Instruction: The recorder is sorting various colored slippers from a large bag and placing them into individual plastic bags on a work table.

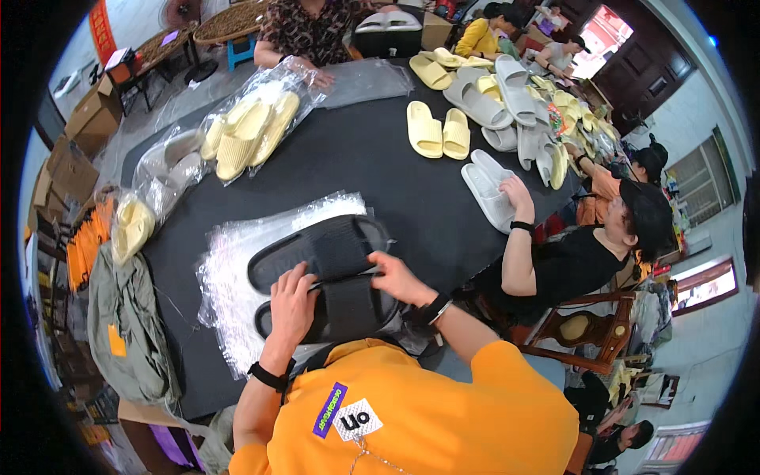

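Observation:
Two black slide sandals (321, 253) lie side by side on a stack of clear plastic bags (229, 277) at the near edge of a black table (380, 166). My left hand (291, 305) rests on the nearer black sandal (348, 309), fingers spread over its strap and sole. My right hand (398, 279) grips the same sandal's strap from the right side, fingers curled around its edge. Both wrists wear dark bands, and my orange shirt fills the lower part of the view.
Bagged yellow sandals (249, 131) and bagged grey ones (170, 170) line the table's left. Loose yellow sandals (438, 131) and grey ones (487, 194) lie at the right, where a person in black touches a grey pair. Another person sits at the far end. Cardboard boxes (91, 115) stand left.

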Available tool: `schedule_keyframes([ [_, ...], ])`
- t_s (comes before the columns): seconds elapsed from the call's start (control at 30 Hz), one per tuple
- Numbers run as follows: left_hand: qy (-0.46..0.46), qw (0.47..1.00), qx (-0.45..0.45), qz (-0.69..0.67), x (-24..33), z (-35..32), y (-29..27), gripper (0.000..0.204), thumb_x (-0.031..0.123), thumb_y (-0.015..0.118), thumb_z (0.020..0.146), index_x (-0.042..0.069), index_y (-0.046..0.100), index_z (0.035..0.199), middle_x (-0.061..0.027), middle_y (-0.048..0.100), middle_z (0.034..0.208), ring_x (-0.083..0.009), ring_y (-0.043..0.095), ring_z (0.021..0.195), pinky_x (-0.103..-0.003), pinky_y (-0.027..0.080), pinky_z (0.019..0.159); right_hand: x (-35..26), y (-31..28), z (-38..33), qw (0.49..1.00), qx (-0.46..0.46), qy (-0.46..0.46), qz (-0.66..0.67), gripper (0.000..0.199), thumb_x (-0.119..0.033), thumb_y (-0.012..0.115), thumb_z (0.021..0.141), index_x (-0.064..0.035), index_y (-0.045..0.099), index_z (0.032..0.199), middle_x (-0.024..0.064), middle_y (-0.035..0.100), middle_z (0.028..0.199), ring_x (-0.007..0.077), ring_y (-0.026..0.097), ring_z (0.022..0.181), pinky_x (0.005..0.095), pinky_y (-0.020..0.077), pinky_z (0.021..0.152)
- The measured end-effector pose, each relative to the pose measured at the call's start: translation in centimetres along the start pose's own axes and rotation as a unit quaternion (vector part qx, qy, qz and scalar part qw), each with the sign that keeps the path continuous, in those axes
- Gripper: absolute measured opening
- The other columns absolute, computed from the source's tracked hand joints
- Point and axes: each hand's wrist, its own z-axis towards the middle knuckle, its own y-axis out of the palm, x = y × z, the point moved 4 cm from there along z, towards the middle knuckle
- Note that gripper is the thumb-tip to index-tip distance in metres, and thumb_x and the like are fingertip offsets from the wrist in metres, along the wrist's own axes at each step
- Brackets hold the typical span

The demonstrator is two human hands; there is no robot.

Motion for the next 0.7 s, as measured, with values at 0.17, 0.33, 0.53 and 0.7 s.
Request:
schedule_keyframes([
  [0.17, -0.089, 0.984, 0.110, -0.106, -2.4, -0.3, -2.0, 0.037, 0.004, 0.059, 0.077, 0.005, 0.049, 0.113, -0.0174, 0.046, 0.121, -0.0331, 0.047, 0.104, -0.038, 0.038, 0.086, -3.2, -12.3, 2.7, 0.970, 0.222, -0.096, 0.024, 0.033, 0.004, 0.056, 0.064, -0.0016, 0.052, 0.096, 0.0014, 0.054, 0.086, 0.0114, 0.051, 0.085, 0.0242, 0.0403, 0.076],
  [0.33, -0.185, 0.974, -0.004, -0.127, -5.2, -4.8, -0.5, 0.028, 0.003, 0.058, 0.078, 0.005, 0.052, 0.105, -0.0148, 0.056, 0.097, -0.0279, 0.057, 0.078, -0.037, 0.044, 0.070, -4.1, -21.6, 5.8, 0.913, 0.406, -0.035, -0.036, 0.095, -0.010, 0.070, 0.068, -0.0028, 0.005, 0.138, 0.0198, 0.018, 0.140, 0.0295, 0.022, 0.129, 0.0337, 0.0217, 0.104],
  [0.53, -0.227, 0.966, -0.012, -0.122, -6.8, -9.8, 1.0, 0.021, 0.005, 0.058, 0.076, 0.006, 0.057, 0.097, -0.0142, 0.058, 0.095, -0.0315, 0.056, 0.085, -0.039, 0.046, 0.073, -6.9, -7.3, 7.4, 0.997, 0.063, 0.041, 0.023, 0.046, -0.011, 0.060, 0.078, 0.0013, 0.043, 0.120, 0.0152, 0.050, 0.119, 0.0197, 0.049, 0.105, 0.0298, 0.0391, 0.088],
  [0.7, -0.240, 0.960, -0.009, -0.144, -7.5, -11.6, 1.7, 0.020, 0.007, 0.056, 0.078, 0.006, 0.056, 0.098, -0.0147, 0.057, 0.095, -0.0329, 0.053, 0.090, -0.040, 0.043, 0.078, -18.4, 7.6, -0.1, 0.863, -0.448, -0.155, 0.174, 0.019, -0.011, 0.059, 0.079, -0.0007, 0.062, 0.095, 0.0080, 0.065, 0.090, 0.0164, 0.057, 0.081, 0.0275, 0.0435, 0.070],
])
